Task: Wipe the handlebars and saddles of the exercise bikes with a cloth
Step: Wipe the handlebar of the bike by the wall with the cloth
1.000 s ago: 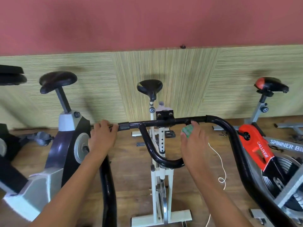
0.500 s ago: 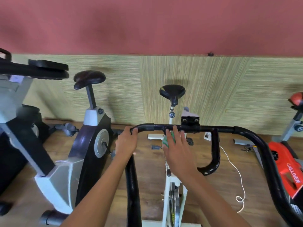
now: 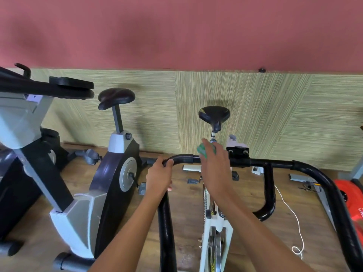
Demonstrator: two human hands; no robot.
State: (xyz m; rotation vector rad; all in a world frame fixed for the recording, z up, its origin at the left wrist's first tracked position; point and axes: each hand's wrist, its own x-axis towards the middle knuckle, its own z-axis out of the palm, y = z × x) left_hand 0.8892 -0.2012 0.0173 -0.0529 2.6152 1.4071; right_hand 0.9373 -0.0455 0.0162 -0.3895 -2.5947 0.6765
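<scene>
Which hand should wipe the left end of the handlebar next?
Right. The right hand already presses the green cloth on the handlebar, beside the left bend gripped by the left hand.

My left hand [image 3: 159,177] grips the handlebar [image 3: 279,164] bend; my right hand [image 3: 214,169] presses the cloth [image 3: 203,151] on it just right; the saddle [image 3: 214,113] sits beyond.

left hand [image 3: 160,176] gripping, right hand [image 3: 215,169] pressing — fingers extended
</scene>
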